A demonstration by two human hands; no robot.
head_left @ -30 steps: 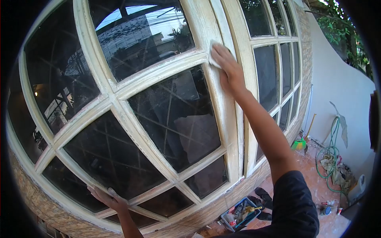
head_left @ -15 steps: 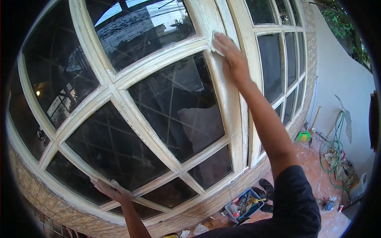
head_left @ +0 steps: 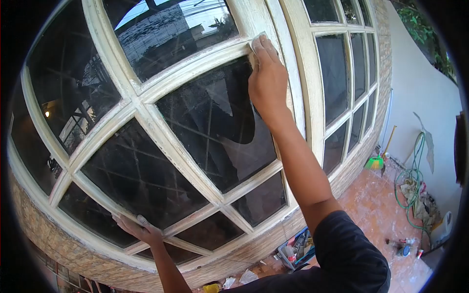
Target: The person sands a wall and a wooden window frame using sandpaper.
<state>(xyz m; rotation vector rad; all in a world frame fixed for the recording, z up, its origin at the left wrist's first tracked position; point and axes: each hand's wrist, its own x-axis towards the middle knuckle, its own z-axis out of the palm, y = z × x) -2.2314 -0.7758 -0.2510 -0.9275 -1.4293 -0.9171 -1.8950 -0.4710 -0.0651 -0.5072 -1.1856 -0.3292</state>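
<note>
A white-painted window frame (head_left: 141,105) with dark glass panes fills much of the view, its paint worn and streaky. My right hand (head_left: 267,80) presses a small pale sheet (head_left: 259,38) against the frame near the upper right corner of a middle pane; its fingers are together over the sheet. Lower left, my left hand (head_left: 139,230) rests against a lower bar of the frame, fingers spread, with nothing visible in it.
A tool bin (head_left: 295,251) stands on the floor below the window. Farther right are a green broom (head_left: 374,162), a green hose (head_left: 415,185), crumpled cloth (head_left: 424,207), a jug (head_left: 442,228) and small containers (head_left: 404,251) near a white wall (head_left: 420,102).
My right hand has moved left and slightly up with the pale sheet, and its forearm now covers part of the middle pane's edge. My left hand stays in nearly the same place.
</note>
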